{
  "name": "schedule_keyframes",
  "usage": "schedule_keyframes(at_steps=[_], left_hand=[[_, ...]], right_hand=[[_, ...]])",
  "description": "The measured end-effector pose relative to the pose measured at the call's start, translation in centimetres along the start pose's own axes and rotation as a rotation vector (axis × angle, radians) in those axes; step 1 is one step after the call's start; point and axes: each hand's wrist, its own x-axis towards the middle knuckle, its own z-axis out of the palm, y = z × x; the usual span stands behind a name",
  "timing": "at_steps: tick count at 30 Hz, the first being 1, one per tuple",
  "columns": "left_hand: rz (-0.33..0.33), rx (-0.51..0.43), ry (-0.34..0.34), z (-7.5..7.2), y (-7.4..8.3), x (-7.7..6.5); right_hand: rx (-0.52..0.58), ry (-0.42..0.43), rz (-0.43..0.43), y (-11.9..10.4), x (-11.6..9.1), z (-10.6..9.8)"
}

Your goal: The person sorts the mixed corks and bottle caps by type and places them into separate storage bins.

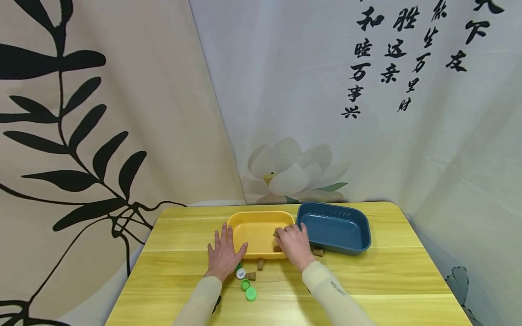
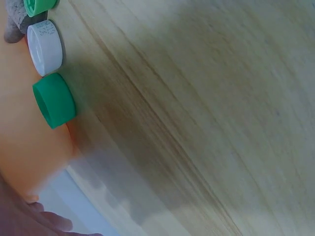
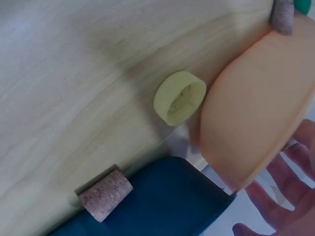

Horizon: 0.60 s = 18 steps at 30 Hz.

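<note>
Sleeves [image 1: 332, 294] cut @ btm; cork [image 1: 275, 234] mostly hid.

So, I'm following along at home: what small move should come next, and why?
Probably the right hand should reach for the cork just in front of the yellow tray: it is on the table close by, while other corks already show at the tray's right end.

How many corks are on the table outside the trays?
3 visible: one cork at the yellow tray's near edge, one beside the white cap, one by the blue tray's near side. The left hand or right hand may hide more.
</note>
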Motion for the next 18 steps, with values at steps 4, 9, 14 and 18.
schedule_keyframes(at_steps=[4, 9, 14, 18], left_hand=[[-0.004, -0.007, -0.003, 0.1, 0.0, 0.0], [-0.011, -0.011, -0.013, 0.3, 0.1, 0.0], [-0.006, -0.013, -0.013, 0.4, 0.0, 0.1], [-0.002, -0.010, -0.007, 0.3, -0.2, 0.2]], right_hand=[[0.004, -0.039, 0.006, 0.1, 0.3, 0.5], [0.048, -0.072, 0.024, 0.2, 0.2, 0.4], [0.128, -0.041, 0.060, 0.5, -0.7, -0.6], [0.190, 0.001, 0.117, 1.1, -1.8, -1.5]])
